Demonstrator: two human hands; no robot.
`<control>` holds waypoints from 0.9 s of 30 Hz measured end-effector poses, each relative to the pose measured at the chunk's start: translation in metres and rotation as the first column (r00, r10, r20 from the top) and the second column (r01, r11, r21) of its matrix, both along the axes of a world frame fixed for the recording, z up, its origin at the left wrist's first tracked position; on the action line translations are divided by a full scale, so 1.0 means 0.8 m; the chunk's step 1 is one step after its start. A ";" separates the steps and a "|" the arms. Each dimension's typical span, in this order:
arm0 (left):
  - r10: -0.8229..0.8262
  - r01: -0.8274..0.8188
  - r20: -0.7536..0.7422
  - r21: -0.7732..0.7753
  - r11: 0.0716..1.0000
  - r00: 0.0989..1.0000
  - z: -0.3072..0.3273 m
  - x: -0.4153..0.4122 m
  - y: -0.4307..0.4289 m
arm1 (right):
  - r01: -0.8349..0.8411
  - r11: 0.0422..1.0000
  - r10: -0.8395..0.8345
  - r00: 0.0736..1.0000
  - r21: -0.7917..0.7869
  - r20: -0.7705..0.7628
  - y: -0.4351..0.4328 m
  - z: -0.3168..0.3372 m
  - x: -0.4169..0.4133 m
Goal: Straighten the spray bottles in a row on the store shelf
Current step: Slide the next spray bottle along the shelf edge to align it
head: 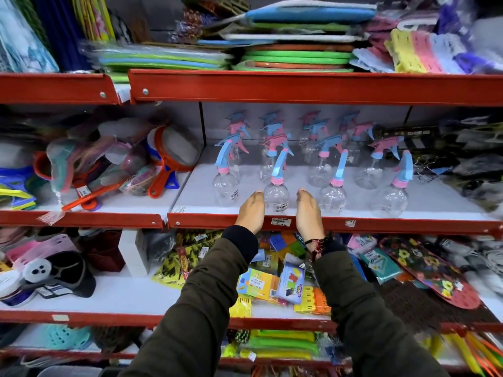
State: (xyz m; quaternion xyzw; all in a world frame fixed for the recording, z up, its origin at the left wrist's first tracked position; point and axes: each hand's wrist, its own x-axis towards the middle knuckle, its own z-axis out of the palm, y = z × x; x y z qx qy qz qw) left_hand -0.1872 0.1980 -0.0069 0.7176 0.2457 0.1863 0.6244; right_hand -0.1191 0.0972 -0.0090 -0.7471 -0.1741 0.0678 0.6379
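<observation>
Several clear spray bottles with blue and pink trigger heads stand on the white middle shelf (307,205). The front row runs from a bottle at the left (226,186) past one in the middle (276,195) and another (333,197) to the right one (392,201). More bottles stand in rows behind them. My left hand (251,210) and my right hand (309,210) are raised at the shelf's front edge, one on each side of the middle front bottle. Their fingers curl near it; the left fingertips look close to touching it, the right hand stays apart.
A red rail (353,223) with a price tag edges the shelf. Orange-handled sieves and toys (163,164) crowd the bay to the left. Dark packaged goods (468,164) lie to the right. Foam mats (296,55) are stacked above, and colourful packets (272,284) lie below.
</observation>
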 end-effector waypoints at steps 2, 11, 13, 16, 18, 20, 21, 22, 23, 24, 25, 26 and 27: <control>0.015 -0.015 0.023 0.016 1.000 1.000 -0.001 -0.007 0.000 | 0.027 0.991 -0.023 0.999 0.132 -0.035 -0.004 -0.009 -0.015; 0.331 -0.337 0.174 0.004 0.942 0.927 0.013 -0.057 0.044 | -0.198 0.957 0.222 0.971 0.214 -0.094 0.070 -0.004 -0.085; 0.371 -0.376 0.160 -0.002 0.927 0.915 0.013 -0.059 0.069 | -0.215 0.962 0.239 0.961 0.169 -0.140 0.096 0.002 -0.081; 0.401 -0.401 0.070 -0.012 0.916 0.913 0.012 -0.051 0.112 | -0.242 0.967 0.251 0.959 0.081 -0.136 0.124 0.011 -0.067; 0.387 -0.387 -0.005 -0.004 0.922 0.922 0.010 -0.040 0.136 | -0.233 0.970 0.241 0.955 0.066 -0.171 0.141 0.009 -0.050; 0.337 -0.338 -0.066 -0.012 0.941 0.939 0.007 -0.029 0.151 | -0.236 0.970 0.242 0.949 0.051 -0.200 0.153 0.012 -0.044; 0.307 -0.309 -0.092 -0.014 0.951 0.947 0.004 -0.023 0.156 | -0.243 0.969 0.245 0.948 0.035 -0.202 0.158 0.015 -0.045; 0.286 -0.289 -0.109 -0.015 0.957 0.952 0.000 -0.019 0.160 | -0.256 0.966 0.255 0.946 0.022 -0.199 0.163 0.016 -0.044; 0.273 -0.276 -0.122 -0.012 0.961 0.954 -0.006 -0.015 0.164 | -0.274 0.961 0.273 0.941 0.021 -0.202 0.168 0.015 -0.040; 0.273 -0.276 -0.127 -0.002 0.961 0.954 -0.009 -0.015 0.165 | -0.286 0.958 0.283 0.940 0.014 -0.192 0.171 0.011 -0.036; 0.275 -0.278 -0.126 0.001 0.961 0.953 -0.012 -0.016 0.166 | -0.291 0.957 0.286 0.940 0.005 -0.186 0.171 0.008 -0.034; 0.278 -0.280 -0.118 -0.004 0.960 0.953 -0.018 -0.018 0.168 | -0.297 0.955 0.293 0.938 0.006 -0.186 0.169 0.007 -0.035; 0.278 -0.280 -0.111 -0.003 0.960 0.954 -0.018 -0.022 0.166 | -0.298 0.954 0.295 0.938 0.009 -0.183 0.168 0.004 -0.033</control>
